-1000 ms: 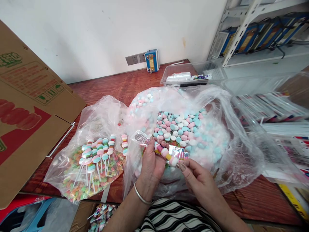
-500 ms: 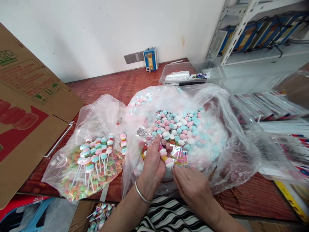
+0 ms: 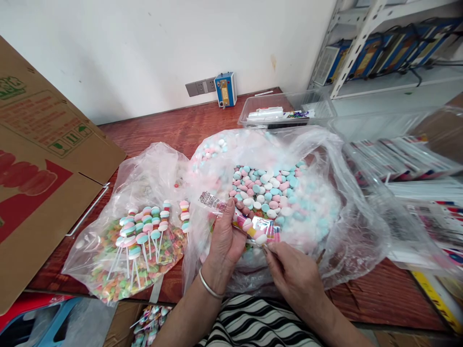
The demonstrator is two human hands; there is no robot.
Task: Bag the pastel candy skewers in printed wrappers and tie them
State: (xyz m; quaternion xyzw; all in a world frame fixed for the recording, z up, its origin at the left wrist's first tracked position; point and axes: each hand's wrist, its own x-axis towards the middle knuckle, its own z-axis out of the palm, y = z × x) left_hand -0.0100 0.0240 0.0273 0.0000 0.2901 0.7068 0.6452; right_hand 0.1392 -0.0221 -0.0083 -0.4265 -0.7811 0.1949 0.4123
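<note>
My left hand [image 3: 226, 241] is closed around a candy skewer [image 3: 249, 227] of pink, white and yellow pieces in a clear wrapper. The wrapper's printed end [image 3: 211, 202] sticks out past the thumb on the upper left. At the other end, my right hand [image 3: 294, 270] pinches the skewer's lower tip; whether its fingers grip the stick or the wrapper edge is hidden. Beneath both hands lies an open plastic bag of pink, blue and white candies [image 3: 265, 185]. Some shiny printed wrappers [image 3: 267, 228] rest on it just beyond the skewer.
Several candy skewers [image 3: 144, 226] lie on a bag of gummy candies [image 3: 108, 270] at left. A cardboard box [image 3: 54, 159] stands beyond it. A clear tray [image 3: 249, 120] and a blue device [image 3: 226, 90] are at the back. Plastic bins [image 3: 401, 113] stand at right.
My right hand has shifted slightly right along with the skewer's lower end. The clear wrapper now stretches over the candy pieces, and its printed end has moved a little left.
</note>
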